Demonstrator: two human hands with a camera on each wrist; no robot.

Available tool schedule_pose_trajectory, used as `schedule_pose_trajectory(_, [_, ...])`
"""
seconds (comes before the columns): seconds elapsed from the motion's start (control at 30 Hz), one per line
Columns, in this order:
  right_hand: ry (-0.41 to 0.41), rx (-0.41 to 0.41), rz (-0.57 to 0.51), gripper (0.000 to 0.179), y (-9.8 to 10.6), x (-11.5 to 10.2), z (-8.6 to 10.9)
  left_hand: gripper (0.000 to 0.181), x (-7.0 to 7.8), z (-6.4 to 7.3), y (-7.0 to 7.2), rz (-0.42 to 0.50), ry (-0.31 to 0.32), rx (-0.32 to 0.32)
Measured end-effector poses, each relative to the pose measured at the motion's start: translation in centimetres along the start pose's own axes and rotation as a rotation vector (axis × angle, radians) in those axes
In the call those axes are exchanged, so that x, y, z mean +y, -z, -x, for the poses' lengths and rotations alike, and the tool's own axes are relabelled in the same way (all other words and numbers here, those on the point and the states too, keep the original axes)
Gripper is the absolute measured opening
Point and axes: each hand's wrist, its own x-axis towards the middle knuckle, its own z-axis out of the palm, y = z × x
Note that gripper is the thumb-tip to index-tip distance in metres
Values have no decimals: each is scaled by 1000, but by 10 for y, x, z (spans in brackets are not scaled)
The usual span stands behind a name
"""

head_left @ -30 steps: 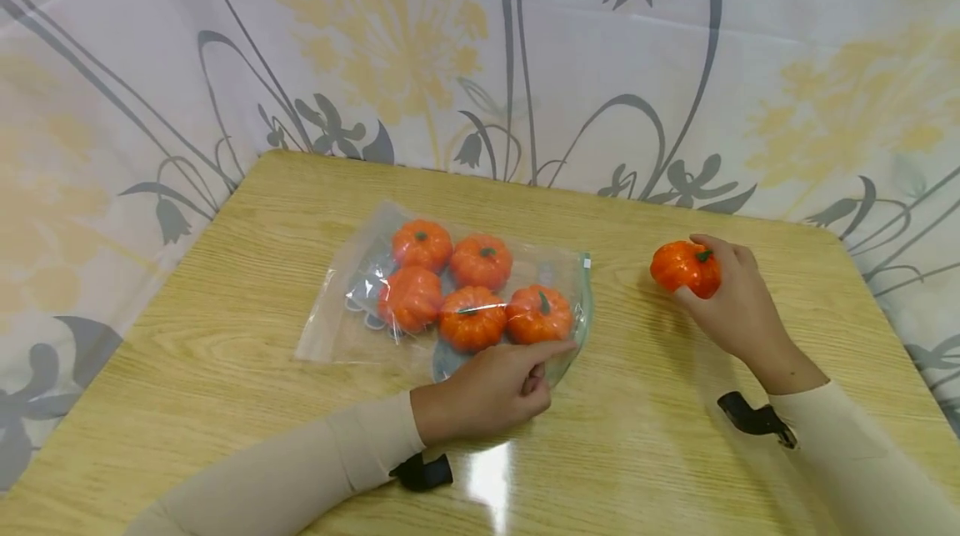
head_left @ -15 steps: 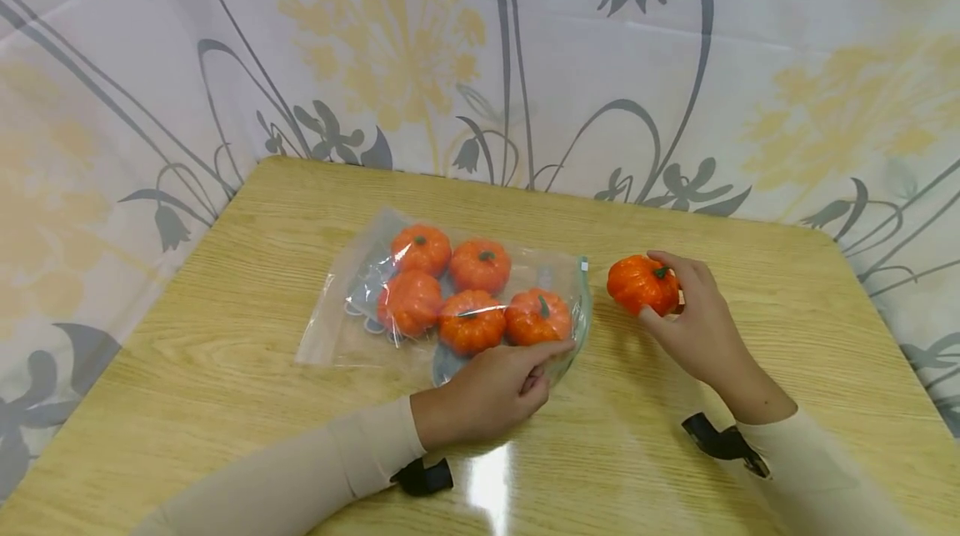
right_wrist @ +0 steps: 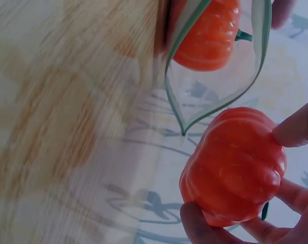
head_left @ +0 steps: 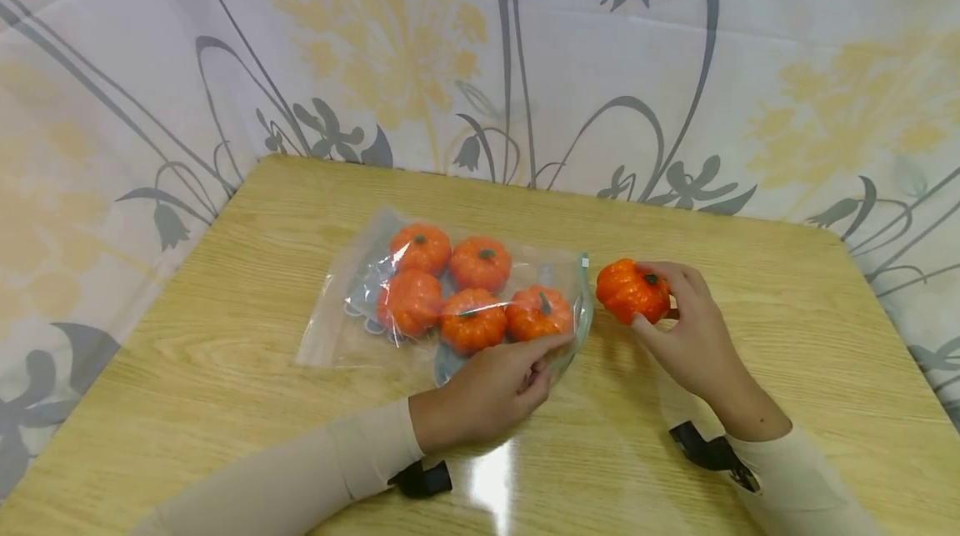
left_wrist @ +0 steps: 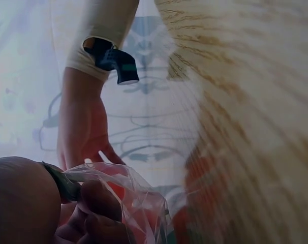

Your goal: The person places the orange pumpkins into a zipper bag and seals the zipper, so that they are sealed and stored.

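Observation:
A small orange toy pumpkin (head_left: 628, 293) with a green stem is held by my right hand (head_left: 697, 344), thumb on one side and fingers on the other. It hangs just right of the mouth of a clear zip bag (head_left: 337, 340). That mouth, edged by a green zip strip (right_wrist: 168, 76), gapes in the right wrist view. My left hand (head_left: 487, 394) pinches the near side of the bag's mouth, the strip (left_wrist: 65, 184) passing between thumb and fingers in the left wrist view. Inside the bag lie several similar pumpkins (head_left: 482, 264).
The bag lies flat on a wood-grain table (head_left: 225, 336). A flower-patterned cloth (head_left: 570, 44) stands along the table's back and sides. Each wrist wears a black camera mount (head_left: 423, 478).
My right hand has carried the pumpkin leftward and a little nearer to me, from well right of the bag to beside its mouth. The left hand and bag have hardly moved.

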Motion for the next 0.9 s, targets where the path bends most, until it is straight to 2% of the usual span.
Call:
schedule_pose_trajectory(0.13, [15,-21,-5,54,-4,-1,2,50,-1,1,0,16,-9,22])
schedule_pose_trajectory(0.37, [76,-6,4,53,-5,-3,2,51,-1,0,1,11,-36,107])
schedule_pose_trajectory(0.53, [62,-31,-12,52,-8,-3,5,49,0,1,-1,38,-40,121])
schedule_pose_trajectory(0.73, [85,-33,-6,51,-7,-3,6,46,-1,0,-1,33,-101,179])
schedule_pose_trajectory(0.9, [95,-47,-5,50,-8,-2,7,46,-1,-2,-2,39,-113,167])
